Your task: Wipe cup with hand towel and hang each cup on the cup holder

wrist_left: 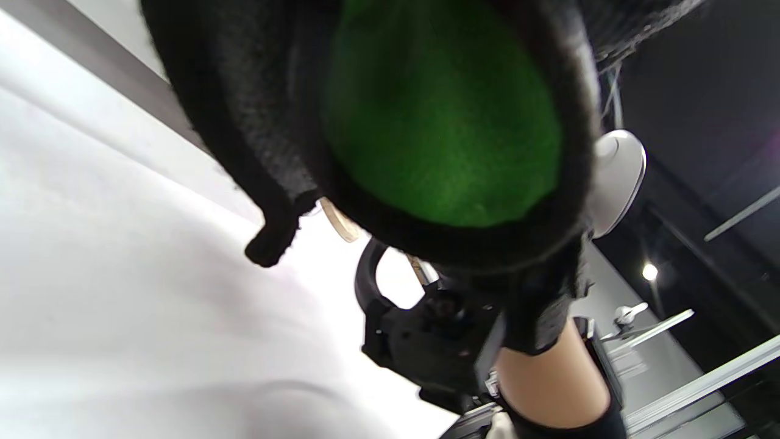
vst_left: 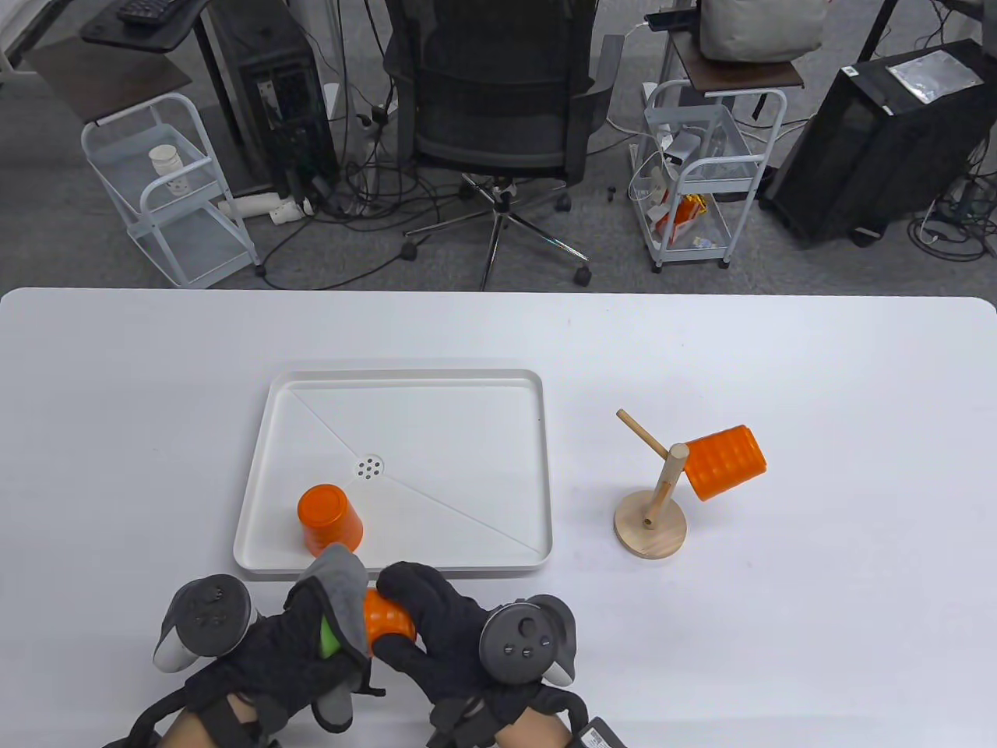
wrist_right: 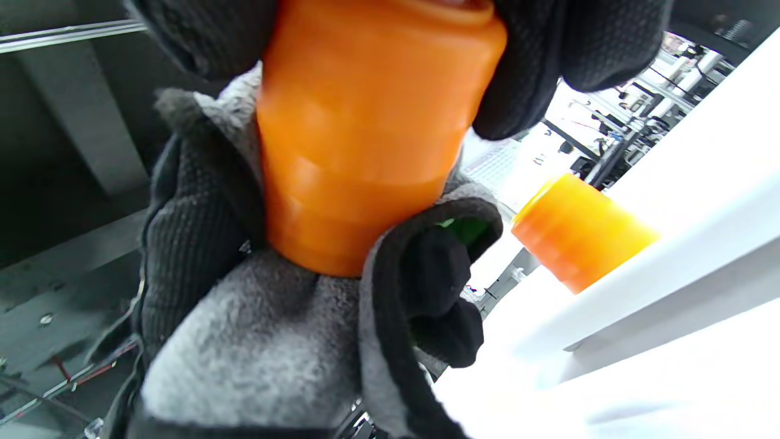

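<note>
Right wrist view: right hand (wrist_right: pixel 548 55) grips a ridged orange cup (wrist_right: pixel 365 134) near the table's front edge; left hand (vst_left: pixel 304 647) wraps the grey towel (wrist_right: pixel 256 341) round it (light, rigid, probably slick plastic). Best held across the ridges.

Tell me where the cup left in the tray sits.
Table view: the upside-down orange cup stands in the white tray's near-left corner, just beyond the hands.

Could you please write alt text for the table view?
Two gloved hands wipe an orange cup with a grey towel at the table's near edge. Another cup sits upside down in the white tray; a third hangs on the wooden holder.
</note>
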A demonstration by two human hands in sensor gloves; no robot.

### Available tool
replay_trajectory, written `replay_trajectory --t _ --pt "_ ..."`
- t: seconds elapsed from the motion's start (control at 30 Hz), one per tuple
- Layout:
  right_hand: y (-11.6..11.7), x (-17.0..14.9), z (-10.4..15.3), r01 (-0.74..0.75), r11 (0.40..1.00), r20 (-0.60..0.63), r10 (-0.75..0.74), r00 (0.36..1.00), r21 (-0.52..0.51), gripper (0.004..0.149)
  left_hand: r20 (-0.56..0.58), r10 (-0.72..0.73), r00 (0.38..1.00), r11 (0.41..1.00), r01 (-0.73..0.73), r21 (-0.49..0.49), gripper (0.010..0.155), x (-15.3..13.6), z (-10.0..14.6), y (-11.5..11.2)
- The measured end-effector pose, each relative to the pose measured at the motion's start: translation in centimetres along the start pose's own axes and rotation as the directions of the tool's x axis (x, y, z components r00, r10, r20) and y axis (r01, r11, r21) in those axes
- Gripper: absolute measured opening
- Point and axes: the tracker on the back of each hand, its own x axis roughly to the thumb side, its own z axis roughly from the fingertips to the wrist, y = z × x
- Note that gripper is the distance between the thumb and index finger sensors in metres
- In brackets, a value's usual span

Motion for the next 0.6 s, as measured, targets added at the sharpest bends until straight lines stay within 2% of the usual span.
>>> replay_trajectory --t 0.1,0.27,0.43,0.6 --pt "0.0 0.3 0.0 -0.045 0.999 0.029 0.045 0.999 0.005 0.072 0.005 0.041 0.999 0.999 -0.041 -0.005 0.083 -0.3 0.0 0.1" --pt "0.1 0.1 0.0 -0.027 1.0 -0.009 0.027 1.0 -0.003 0.07 0.008 -0.046 0.999 0.999 0.046 0.0 0.082 0.3 0.1 0.0" --pt "-0.1 -0.8 0.0 0.128 0.991 -0.118 -0.13 0.985 -0.027 0.069 0.01 -0.241 0.971 0.971 0.241 0.012 0.083 1.6 0.4 -0.5" --pt "-0.3 -1.9 0.2 0.259 0.964 -0.215 -0.266 0.94 -0.061 0.07 0.017 -0.415 0.91 0.91 0.414 0.015 0.083 2.9 0.5 -1.4"
